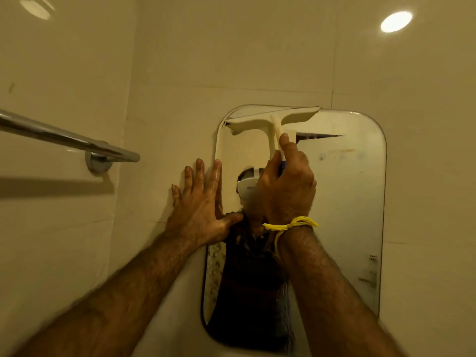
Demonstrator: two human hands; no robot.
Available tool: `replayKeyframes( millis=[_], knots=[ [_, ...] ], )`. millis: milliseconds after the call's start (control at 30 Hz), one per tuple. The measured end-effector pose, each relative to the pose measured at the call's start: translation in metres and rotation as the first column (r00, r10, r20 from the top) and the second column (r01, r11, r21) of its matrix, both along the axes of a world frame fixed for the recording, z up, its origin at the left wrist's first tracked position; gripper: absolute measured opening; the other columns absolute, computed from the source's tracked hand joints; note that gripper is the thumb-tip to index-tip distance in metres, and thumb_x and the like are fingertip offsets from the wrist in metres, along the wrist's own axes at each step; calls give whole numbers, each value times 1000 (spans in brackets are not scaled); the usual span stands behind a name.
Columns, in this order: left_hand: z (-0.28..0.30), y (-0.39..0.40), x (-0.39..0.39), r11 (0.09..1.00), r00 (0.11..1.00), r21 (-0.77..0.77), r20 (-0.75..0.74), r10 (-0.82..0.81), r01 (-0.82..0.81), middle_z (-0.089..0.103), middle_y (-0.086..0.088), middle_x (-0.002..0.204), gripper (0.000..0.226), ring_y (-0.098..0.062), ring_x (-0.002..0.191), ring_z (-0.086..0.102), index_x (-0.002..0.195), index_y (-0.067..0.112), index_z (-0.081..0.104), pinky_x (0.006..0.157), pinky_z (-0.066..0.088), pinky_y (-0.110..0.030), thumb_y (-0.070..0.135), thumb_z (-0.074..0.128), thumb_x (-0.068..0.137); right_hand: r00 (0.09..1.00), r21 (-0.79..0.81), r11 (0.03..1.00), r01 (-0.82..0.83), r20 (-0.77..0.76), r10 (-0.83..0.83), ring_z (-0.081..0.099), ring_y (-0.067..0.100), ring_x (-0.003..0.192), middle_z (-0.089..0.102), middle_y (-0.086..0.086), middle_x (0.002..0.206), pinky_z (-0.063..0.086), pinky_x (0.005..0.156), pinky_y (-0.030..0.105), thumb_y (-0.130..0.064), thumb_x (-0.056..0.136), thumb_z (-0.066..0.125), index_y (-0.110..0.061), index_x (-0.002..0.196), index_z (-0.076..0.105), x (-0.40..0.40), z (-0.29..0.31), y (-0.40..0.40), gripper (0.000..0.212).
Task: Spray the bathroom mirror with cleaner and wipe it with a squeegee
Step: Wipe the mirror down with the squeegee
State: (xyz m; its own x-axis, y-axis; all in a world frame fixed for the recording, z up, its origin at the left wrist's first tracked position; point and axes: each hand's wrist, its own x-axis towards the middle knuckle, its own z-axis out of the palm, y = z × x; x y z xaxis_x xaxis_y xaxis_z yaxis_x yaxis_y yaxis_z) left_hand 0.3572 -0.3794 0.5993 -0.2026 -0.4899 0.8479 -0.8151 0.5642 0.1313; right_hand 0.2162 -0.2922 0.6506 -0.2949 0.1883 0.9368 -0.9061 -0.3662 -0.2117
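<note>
My right hand point(284, 186) is clamped on the handle of the squeegee point(273, 119), its blade at the top edge of the mirror point(347, 202), centre frame. My left hand point(198, 202) lies flat and empty, fingers spread, on the wall at the mirror's left edge. I should pull straight down with even pressure.

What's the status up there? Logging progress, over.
Right hand shut on squeegee, blade at mirror top edge. Left hand open, flat on wall beside mirror. Nothing in the way.
</note>
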Motion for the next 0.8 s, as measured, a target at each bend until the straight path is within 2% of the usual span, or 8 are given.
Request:
replayKeyframes(
  millis=[100,200,333,400,467,600,800],
  knots=[
    [0,1,0,1000,1000,4,13,15,-15,-32,-2,158,121,-31,146,-22,143,41,-35,114,-3,-60,92,43,66,1000,-1,1000,-7,15,7,47,6,66,67,9,90,39,60,14,-13,92,59,-11,128,60,1,-14,-1,35],
    [-1,1,0,1000,999,-11,-34,-13,12,-24,-2,161,106,-29,148,-17,146,38,-30,113,-4,-57,88,30,75,1000,1,1000,-15,15,15,45,4,68,66,8,89,40,60,12,-12,92,60,-9,128,60,0,-38,-2,36],
    [-8,0,0,998,998,-55,-61,-13,9,-20,-2,163,81,-26,149,-16,152,33,-21,118,-2,-59,67,23,93,999,3,1000,-29,32,28,50,4,72,66,8,91,43,64,12,-10,91,63,-8,128,60,-1,-59,-2,37],
    [-14,-2,2,998,999,-64,-50,-11,8,-20,-1,163,72,-23,149,-17,153,30,-18,120,-2,-57,58,18,97,999,7,999,-32,41,32,59,9,73,67,9,93,45,67,13,-10,91,63,-8,128,60,0,-67,-1,37],
    [-20,-2,3,998,998,-59,-59,-29,25,-18,0,163,71,-21,150,-17,154,28,-14,121,-2,-54,55,13,95,998,9,999,-38,40,38,66,15,79,69,10,98,48,72,14,-10,91,64,-7,128,60,1,-75,0,38],
    [-33,-2,3,998,998,-58,-56,-38,35,-17,0,163,69,-20,149,-17,156,26,-10,121,-5,-50,51,11,95,997,25,998,-54,49,52,68,19,83,69,11,100,53,73,19,-10,90,65,-7,128,60,3,-92,3,39],
    [-60,-4,8,997,1000,-69,-11,17,-18,-14,-1,164,66,-23,150,-14,156,27,-9,121,-1,-52,46,16,97,997,46,997,-58,46,56,70,23,89,70,14,101,60,73,28,-6,88,67,-3,126,61,3,-120,6,39]
  ],
)
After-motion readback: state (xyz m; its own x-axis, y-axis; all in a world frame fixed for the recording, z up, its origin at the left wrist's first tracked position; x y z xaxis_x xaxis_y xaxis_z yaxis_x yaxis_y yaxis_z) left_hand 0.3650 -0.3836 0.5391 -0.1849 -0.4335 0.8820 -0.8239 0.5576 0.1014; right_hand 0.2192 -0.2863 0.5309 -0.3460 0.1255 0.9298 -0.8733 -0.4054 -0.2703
